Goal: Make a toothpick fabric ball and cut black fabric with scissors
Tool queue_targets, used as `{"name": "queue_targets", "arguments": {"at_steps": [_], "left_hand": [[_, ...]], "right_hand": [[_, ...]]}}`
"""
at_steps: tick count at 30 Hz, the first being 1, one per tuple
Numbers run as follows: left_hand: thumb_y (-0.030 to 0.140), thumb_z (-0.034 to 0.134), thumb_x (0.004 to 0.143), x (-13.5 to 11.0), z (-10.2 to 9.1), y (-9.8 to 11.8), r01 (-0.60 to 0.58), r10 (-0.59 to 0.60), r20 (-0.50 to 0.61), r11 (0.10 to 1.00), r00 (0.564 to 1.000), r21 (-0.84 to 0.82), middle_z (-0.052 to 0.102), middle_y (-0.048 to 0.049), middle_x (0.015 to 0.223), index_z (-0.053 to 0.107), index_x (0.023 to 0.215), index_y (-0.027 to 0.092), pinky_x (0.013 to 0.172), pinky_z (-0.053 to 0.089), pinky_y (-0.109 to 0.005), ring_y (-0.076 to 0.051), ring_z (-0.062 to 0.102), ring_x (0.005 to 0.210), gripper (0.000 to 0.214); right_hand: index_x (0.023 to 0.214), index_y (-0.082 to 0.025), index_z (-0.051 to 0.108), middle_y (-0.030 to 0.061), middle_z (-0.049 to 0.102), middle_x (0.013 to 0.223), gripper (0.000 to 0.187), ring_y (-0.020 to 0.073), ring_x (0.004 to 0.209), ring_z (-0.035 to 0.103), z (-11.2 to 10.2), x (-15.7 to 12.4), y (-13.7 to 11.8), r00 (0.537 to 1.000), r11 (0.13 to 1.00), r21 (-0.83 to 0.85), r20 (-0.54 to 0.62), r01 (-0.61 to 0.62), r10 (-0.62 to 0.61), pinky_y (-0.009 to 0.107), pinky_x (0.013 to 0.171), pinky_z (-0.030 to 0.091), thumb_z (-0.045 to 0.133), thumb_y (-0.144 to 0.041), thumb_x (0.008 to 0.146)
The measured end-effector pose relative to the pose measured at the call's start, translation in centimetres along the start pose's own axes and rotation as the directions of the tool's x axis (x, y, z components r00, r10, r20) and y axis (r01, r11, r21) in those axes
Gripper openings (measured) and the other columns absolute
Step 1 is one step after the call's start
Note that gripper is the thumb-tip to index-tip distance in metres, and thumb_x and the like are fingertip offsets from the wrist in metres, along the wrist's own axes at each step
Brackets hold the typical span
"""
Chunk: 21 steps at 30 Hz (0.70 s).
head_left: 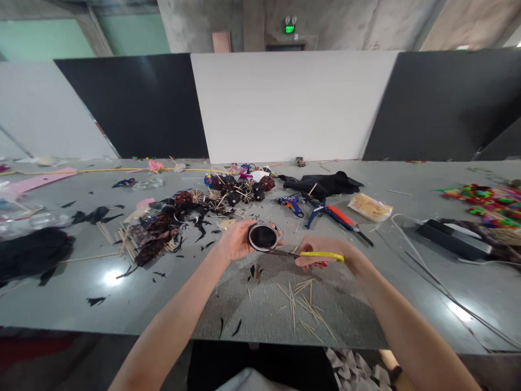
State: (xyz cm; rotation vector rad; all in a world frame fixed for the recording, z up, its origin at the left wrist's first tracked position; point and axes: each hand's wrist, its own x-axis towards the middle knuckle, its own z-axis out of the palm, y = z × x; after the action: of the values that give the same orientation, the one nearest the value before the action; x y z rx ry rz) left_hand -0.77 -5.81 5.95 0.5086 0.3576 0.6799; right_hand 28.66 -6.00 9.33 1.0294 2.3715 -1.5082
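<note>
My left hand (236, 240) is closed around a small round piece (262, 237) with a pale rim and a black middle, tilted toward me. I cannot tell whether it is a cup or a ring with black cloth over it. My right hand (315, 247) grips a pair of scissors (323, 254) with yellow and red showing on the handles. The scissors' dark blades point left, by the lower edge of the round piece; whether they touch it I cannot tell. Just below lie thin wooden sticks (311, 309) and small black scraps (236, 327) on the grey table.
Dark balls stuck with sticks (234, 190) and dark patterned cloth (157, 233) lie to the left. Farther back are a blue glue gun (291, 205), an orange-handled tool (340, 216), black cloth (325, 183) and a yellowish packet (370, 208). A white cable (437, 279) crosses the right side.
</note>
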Motion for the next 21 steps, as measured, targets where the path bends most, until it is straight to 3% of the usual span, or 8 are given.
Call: {"name": "queue_targets", "arguments": {"at_steps": [7,13,21], "left_hand": [[0.035,0.044,0.097,-0.15,0.21,0.06,0.014,-0.014,-0.011,1.000,1.000,0.011,0.073,-0.0238,0.123,0.064,0.133,0.007,0.105,0.050,-0.050,-0.038,0.069,0.119,0.050],[0.033,0.042,0.098,-0.02,-0.10,0.04,0.023,-0.023,0.020,1.000,1.000,-0.005,0.071,-0.0258,0.126,0.058,0.138,0.001,0.109,0.048,-0.050,-0.037,0.069,0.120,0.053],[0.020,0.044,0.095,0.11,-0.08,-0.02,0.035,-0.035,0.015,0.998,0.999,-0.050,0.070,-0.0276,0.127,0.053,0.144,-0.002,0.106,0.052,-0.051,-0.038,0.070,0.119,0.054]], "right_hand": [[0.073,-0.016,0.070,-0.0022,0.054,0.054,0.057,0.0102,0.048,0.048,0.04,-0.13,-0.14,1.000,1.000,-0.007,-0.015,0.007,-0.008,0.023,0.047,0.035,0.062,-0.070,0.087],[0.072,-0.016,0.070,-0.0030,0.050,0.052,0.057,0.0101,0.048,0.046,0.08,-0.02,-0.24,0.999,0.998,-0.058,-0.040,-0.013,0.011,0.023,0.047,0.034,0.062,-0.071,0.086],[0.067,-0.017,0.064,-0.0052,0.044,0.054,0.059,0.0086,0.050,0.039,0.02,0.55,0.62,0.998,0.994,-0.113,-0.060,0.007,-0.014,0.022,0.048,0.030,0.062,-0.073,0.085]]}}
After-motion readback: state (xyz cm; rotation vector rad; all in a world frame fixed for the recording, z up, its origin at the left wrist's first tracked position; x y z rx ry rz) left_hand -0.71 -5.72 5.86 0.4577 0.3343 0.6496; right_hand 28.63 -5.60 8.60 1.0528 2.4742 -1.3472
